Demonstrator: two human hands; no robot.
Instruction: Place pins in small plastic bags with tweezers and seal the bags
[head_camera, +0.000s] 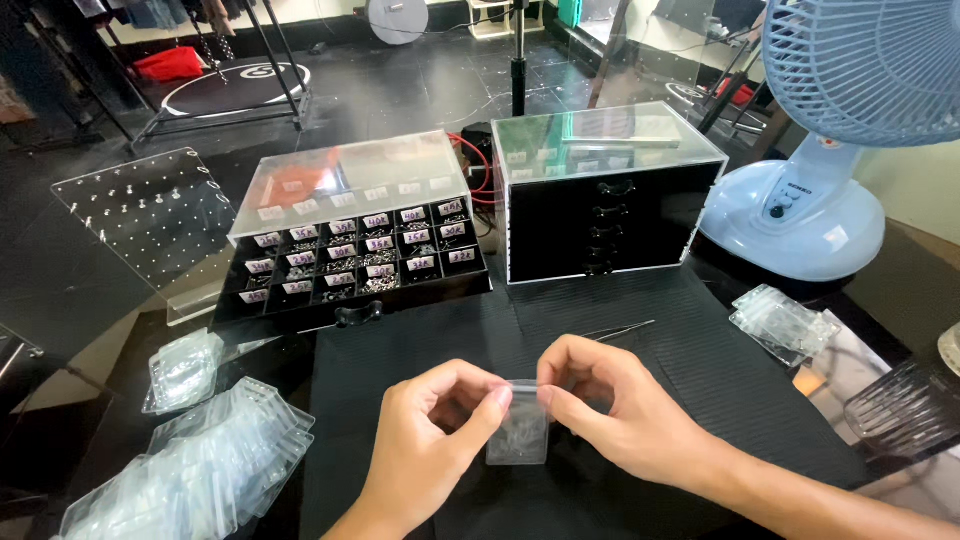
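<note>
A small clear zip bag (519, 435) hangs over the black ribbed mat (700, 360), pinched at its top edge by both hands. My left hand (430, 440) grips the bag's upper left corner with thumb and forefinger. My right hand (610, 400) grips the upper right corner. Something small and pale seems to lie inside the bag, too faint to name. Thin metal tweezers (618, 329) rest on the mat just beyond my right hand.
An open black drawer of small labelled compartments (355, 262) juts from a clear-topped box. A black drawer cabinet (605, 195) stands right of it. Piles of clear bags (200, 470) lie left, more (783, 320) right. A blue fan (830, 130) and a clear perforated stand (150, 215) flank the boxes.
</note>
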